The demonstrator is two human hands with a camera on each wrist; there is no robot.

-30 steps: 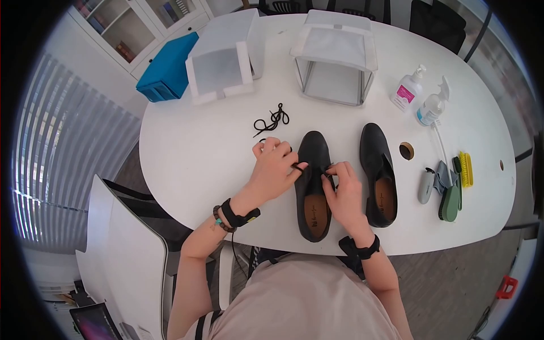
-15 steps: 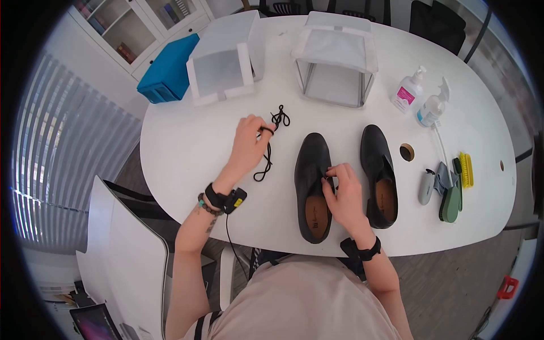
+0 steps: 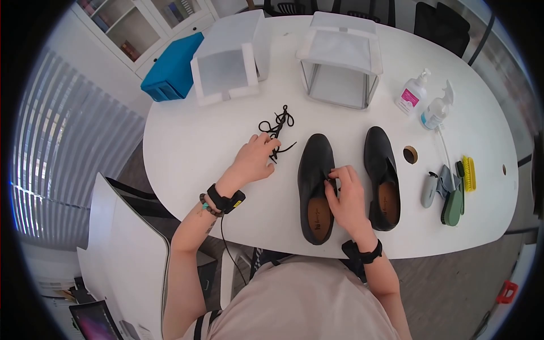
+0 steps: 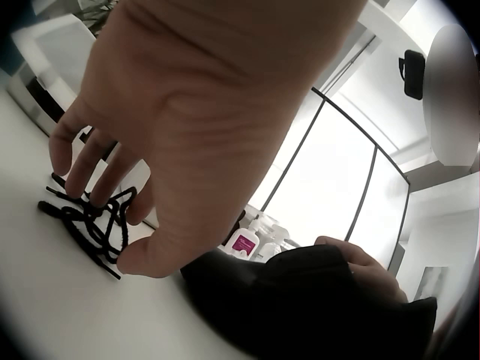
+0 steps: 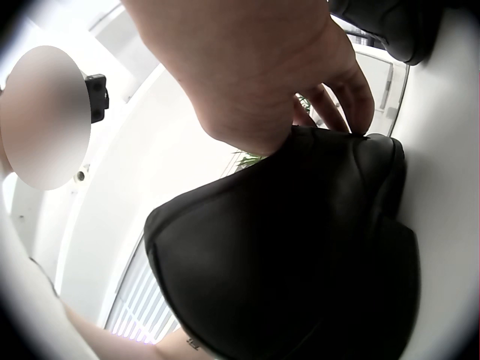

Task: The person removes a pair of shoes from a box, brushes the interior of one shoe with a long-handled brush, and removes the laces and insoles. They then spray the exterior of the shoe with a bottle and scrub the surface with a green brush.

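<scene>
Black shoelaces [image 3: 281,120] lie in a loose tangle on the white table. My left hand [image 3: 252,161] is over their near end, fingers spread and a little bent, with no lace pinched between them. In the left wrist view the thumb and fingertips come down close round the laces [image 4: 96,225]. At the opening of the nearer-left black leather shoe [image 3: 314,156], my right hand [image 3: 347,198] pinches the edge of the upper between thumb and fingers. The right wrist view shows those fingertips at the top of the shoe [image 5: 277,240]. A matching black shoe [image 3: 378,152] stands just to the right.
Two white boxes, one closed [image 3: 226,71] and one open-fronted [image 3: 340,59], stand at the back beside a blue case [image 3: 173,67]. On the right are two pump bottles [image 3: 412,93], a grey bottle [image 3: 429,190], a grey cloth [image 3: 445,179], a green brush [image 3: 451,208] and a yellow brush [image 3: 468,173].
My left hand has moved left from the shoe, carrying a lace, and let it go on the tangle. My right hand has kept its pinch on the shoe.
</scene>
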